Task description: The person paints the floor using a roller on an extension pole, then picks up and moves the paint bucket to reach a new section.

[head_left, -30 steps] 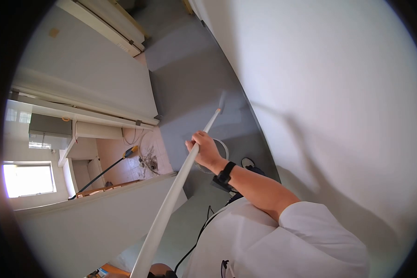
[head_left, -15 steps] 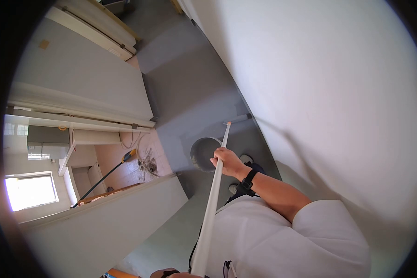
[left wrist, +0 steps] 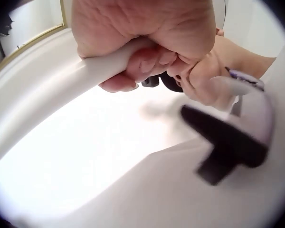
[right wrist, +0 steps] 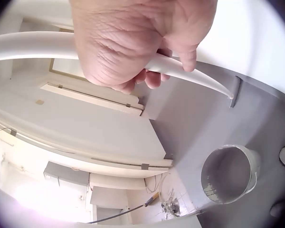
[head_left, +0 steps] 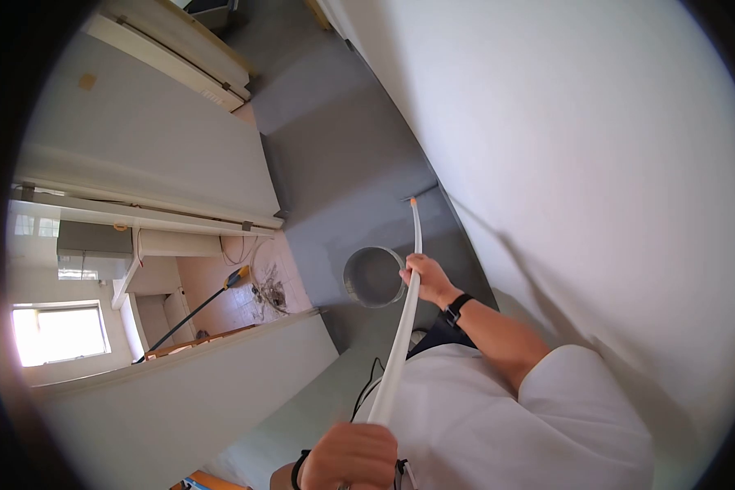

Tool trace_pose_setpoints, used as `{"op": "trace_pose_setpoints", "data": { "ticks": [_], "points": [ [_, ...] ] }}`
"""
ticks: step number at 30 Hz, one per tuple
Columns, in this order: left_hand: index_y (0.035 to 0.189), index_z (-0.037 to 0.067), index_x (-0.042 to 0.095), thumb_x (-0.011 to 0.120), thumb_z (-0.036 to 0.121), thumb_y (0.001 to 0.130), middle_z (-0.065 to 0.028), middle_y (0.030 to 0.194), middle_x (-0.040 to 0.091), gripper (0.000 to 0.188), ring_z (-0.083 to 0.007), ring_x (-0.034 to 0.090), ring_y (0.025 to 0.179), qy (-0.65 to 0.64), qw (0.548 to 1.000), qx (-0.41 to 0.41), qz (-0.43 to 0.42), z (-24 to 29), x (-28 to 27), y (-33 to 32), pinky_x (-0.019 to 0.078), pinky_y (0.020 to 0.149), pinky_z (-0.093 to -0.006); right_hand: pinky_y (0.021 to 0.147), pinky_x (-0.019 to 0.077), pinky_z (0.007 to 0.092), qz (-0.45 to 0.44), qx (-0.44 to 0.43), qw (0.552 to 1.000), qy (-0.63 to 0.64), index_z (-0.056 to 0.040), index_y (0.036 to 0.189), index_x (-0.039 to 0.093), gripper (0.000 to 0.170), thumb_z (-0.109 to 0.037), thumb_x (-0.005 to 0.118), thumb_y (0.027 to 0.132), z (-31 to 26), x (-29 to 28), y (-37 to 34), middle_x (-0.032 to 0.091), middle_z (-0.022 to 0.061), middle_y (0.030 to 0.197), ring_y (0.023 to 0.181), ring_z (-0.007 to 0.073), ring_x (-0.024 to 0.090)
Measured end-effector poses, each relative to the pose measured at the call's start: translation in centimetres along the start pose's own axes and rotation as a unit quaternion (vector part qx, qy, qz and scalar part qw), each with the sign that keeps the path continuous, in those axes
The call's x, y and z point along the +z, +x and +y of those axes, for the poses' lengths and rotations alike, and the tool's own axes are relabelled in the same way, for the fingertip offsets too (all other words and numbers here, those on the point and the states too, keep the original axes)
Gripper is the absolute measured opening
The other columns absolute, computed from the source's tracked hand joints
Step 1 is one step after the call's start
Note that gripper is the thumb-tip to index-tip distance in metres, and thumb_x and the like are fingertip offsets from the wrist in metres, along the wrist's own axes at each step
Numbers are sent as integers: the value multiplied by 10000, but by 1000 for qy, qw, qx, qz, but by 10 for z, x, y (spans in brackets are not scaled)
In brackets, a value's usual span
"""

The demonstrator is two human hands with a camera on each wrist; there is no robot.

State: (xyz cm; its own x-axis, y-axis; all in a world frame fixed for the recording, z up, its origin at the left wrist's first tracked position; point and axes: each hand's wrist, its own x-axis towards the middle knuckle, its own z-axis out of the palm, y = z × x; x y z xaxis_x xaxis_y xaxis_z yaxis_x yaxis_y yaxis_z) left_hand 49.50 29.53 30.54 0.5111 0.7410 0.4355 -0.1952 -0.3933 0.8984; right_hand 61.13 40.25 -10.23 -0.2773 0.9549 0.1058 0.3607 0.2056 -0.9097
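Note:
A long white pole [head_left: 400, 343] slants up the head view, with a paint roller [right wrist: 235, 90] at its far end on the grey floor beside the wall. My right hand [head_left: 429, 280] grips the pole partway along it, arm stretched forward. Closer to my body, my left hand [head_left: 349, 454] holds the pole near the bottom of the head view. In the left wrist view its fingers [left wrist: 147, 64] are curled round the pole. A round bucket [right wrist: 253, 164] stands on the floor just left of the right hand, with grey inside.
A white wall [head_left: 580, 163] runs along the right. On the left, a low pale wall [head_left: 196, 367] borders a tiled area where a broom-like tool [head_left: 192, 314] with a yellow-and-dark end leans near a coiled hose. Smooth grey floor [head_left: 327, 147] stretches ahead.
The roller has shifted right towards the wall, then slightly away from me. Both hands have moved with the pole, the right hand rightward, and the left hand has come into fuller view.

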Motion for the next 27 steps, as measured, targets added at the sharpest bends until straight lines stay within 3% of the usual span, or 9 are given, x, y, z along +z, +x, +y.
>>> {"op": "trace_pose_setpoints", "data": {
  "ticks": [4, 10, 12, 15, 18, 20, 24, 25, 27],
  "points": [
    [554, 116, 323, 623, 68, 815, 2, 528, 327, 400, -178, 344, 397, -25, 988, 26, -150, 21, -2, 8, 242, 388, -335, 708, 468, 462, 43, -4, 999, 27, -24, 715, 517, 208, -141, 660, 810, -25, -5, -30, 586, 155, 798, 792, 376, 579],
    [555, 120, 362, 661, 64, 749, -5, 547, 349, 361, -185, 394, 431, 8, 992, 31, -124, -1, 27, 19, 291, 414, -337, 689, 461, 444, 0, 4, 1000, 16, -14, 772, 534, 183, -140, 655, 827, -16, -23, 3, 573, 166, 771, 800, 380, 580],
    [561, 116, 372, 675, 58, 712, -16, 548, 362, 344, -202, 412, 440, 60, 981, 53, -176, -8, 32, 34, 300, 415, -349, 667, 475, 376, 16, 24, 995, 97, 5, 831, 504, 172, -55, 664, 814, -4, -18, 3, 554, 118, 725, 688, 318, 573],
    [625, 79, 486, 670, 41, 774, -35, 604, 520, 240, -180, 481, 471, 27, 989, 16, -147, -15, 46, 6, 366, 428, -336, 821, 508, 343, 32, 7, 996, 77, -25, 1036, 552, 248, -75, 681, 830, -7, -17, -42, 608, 127, 1050, 939, 297, 627],
    [570, 111, 360, 697, 60, 692, -35, 551, 366, 362, -225, 428, 448, 68, 977, 76, -189, 16, 65, 8, 313, 422, -348, 879, 506, 346, 63, -2, 996, 69, -50, 1242, 515, 441, -95, 693, 841, -64, -36, -85, 551, 134, 1270, 1110, 287, 597],
    [577, 120, 357, 684, 97, 749, -23, 545, 364, 370, -204, 427, 448, 94, 972, 87, -195, 29, 78, -14, 317, 424, -343, 885, 506, 351, 58, 5, 997, 42, -56, 1339, 470, 545, -104, 698, 846, -90, -36, -119, 507, 133, 1352, 1175, 274, 571],
    [628, 90, 462, 732, 60, 753, -43, 587, 454, 299, -211, 468, 481, 107, 978, 68, -165, 47, 115, -92, 361, 447, -335, 851, 509, 309, 15, 91, 990, 110, 11, 1386, 408, 597, -135, 681, 876, -118, -37, -208, 542, 108, 1321, 1148, 195, 578],
    [701, 89, 502, 744, 184, 784, -51, 670, 538, 273, -238, 540, 594, 131, 971, 50, -192, 53, 118, -110, 436, 546, -370, 837, 513, 308, -27, 133, 982, 135, 5, 1384, 415, 568, -163, 656, 898, -136, -47, -234, 556, 109, 1302, 1142, 198, 583],
    [688, 100, 488, 775, 188, 756, -40, 660, 510, 308, -234, 525, 585, 165, 969, 68, -169, 47, 134, -148, 413, 520, -348, 816, 525, 317, -31, 264, 922, 281, -4, 1377, 432, 511, -220, 592, 942, -209, -78, -288, 583, 120, 1263, 1121, 209, 597]
  ]
}}
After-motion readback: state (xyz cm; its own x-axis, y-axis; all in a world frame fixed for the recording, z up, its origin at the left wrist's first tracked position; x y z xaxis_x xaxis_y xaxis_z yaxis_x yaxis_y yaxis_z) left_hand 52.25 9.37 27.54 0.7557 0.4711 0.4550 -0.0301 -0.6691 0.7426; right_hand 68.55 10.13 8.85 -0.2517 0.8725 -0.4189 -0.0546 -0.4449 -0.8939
